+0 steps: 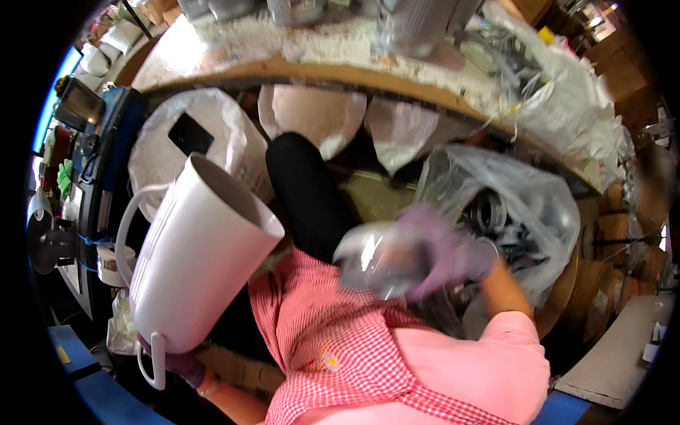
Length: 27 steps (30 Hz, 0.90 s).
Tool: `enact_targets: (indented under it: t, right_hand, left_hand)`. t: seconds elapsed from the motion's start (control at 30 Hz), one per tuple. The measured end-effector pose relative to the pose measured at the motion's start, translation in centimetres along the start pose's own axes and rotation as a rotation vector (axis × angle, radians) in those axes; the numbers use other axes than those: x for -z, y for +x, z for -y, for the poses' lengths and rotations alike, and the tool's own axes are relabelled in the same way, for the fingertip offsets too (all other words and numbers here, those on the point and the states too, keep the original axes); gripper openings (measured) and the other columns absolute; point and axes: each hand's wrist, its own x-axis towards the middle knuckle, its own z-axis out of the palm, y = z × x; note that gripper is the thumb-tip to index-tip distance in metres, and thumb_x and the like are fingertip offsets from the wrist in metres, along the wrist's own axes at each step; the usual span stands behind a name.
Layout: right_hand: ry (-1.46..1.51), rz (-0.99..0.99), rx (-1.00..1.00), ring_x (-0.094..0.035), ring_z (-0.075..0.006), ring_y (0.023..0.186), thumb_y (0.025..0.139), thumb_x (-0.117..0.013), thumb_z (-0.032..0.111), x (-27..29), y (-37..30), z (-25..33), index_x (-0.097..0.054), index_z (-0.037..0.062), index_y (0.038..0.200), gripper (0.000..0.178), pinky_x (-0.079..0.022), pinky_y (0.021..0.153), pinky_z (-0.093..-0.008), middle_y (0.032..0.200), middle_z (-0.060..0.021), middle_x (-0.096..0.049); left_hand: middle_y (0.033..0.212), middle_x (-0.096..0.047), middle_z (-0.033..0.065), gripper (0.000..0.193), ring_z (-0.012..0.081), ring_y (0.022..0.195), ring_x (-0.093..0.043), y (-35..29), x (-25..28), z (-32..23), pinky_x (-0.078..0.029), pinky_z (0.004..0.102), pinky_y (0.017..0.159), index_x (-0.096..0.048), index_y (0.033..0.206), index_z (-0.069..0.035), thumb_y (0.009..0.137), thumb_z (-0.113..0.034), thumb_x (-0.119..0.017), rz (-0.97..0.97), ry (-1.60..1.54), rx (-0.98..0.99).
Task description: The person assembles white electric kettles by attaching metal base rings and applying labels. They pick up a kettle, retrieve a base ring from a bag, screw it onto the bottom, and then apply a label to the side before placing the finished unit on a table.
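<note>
A tall white plastic pitcher tilts on the left, its mouth toward the upper right. It has a large side handle and a smaller loop by its base. My left hand, in a purple glove, is at the pitcher's base and holds it; most of its fingers are hidden behind. In front of my apron, my right hand, also gloved in purple, is closed on a shiny grey rounded part. Motion blurs both that hand and the part, so its exact kind is unclear.
A clear plastic bag of dark grey round parts stands at the right. White-lined bins sit under the worktable; a flat black rectangular thing lies on one. Grey containers and loose plastic bags are on the tabletop.
</note>
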Motion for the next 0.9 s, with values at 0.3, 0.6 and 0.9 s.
enact_targets:
  t: [0.3, 0.6, 0.9]
  right_hand:
    - [0.582, -0.04, -0.176, -0.064, -0.0167, 0.104, 0.083, -0.08, 0.036, -2.8, 14.5, -1.1, -0.06, 0.0041, 0.13, 0.06, -0.051, 0.094, -0.0335, 0.115, -0.008, -0.069]
    - [0.166, -0.523, 0.52, -0.059, -0.0312, 0.102, 0.043, -0.096, 0.039, -4.8, 19.6, 5.5, -0.059, -0.0048, 0.128, 0.103, -0.049, 0.095, -0.0441, 0.117, -0.0166, -0.061]
    - [0.252, -0.425, 0.472, -0.062, -0.0215, 0.092, 0.085, -0.066, 0.025, -2.6, 18.9, 6.1, -0.066, 0.0027, 0.114, 0.037, -0.053, 0.089, -0.04, 0.104, -0.0086, -0.065]
  left_hand:
    - [0.135, -0.054, 0.0189, 0.065, 0.0308, 0.122, -0.056, -5.2, 2.9, 1.3, -0.047, 0.0419, 0.103, -0.042, 0.141, 0.003, 0.089, -0.023, -0.071, 0.031, 0.072, 0.181]
    - [0.121, -0.064, 0.0096, 0.063, 0.0176, 0.11, -0.06, -3.1, 0.9, -3.1, -0.049, 0.0345, 0.095, -0.054, 0.13, 0.003, 0.097, -0.05, -0.051, 0.087, -1.188, 0.719]
    - [0.119, -0.064, 0.0147, 0.035, 0.0257, 0.11, -0.062, -0.6, 1.3, -4.4, -0.05, 0.0357, 0.094, -0.061, 0.116, 0.002, 0.096, -0.026, -0.057, 0.125, -0.393, 0.232]
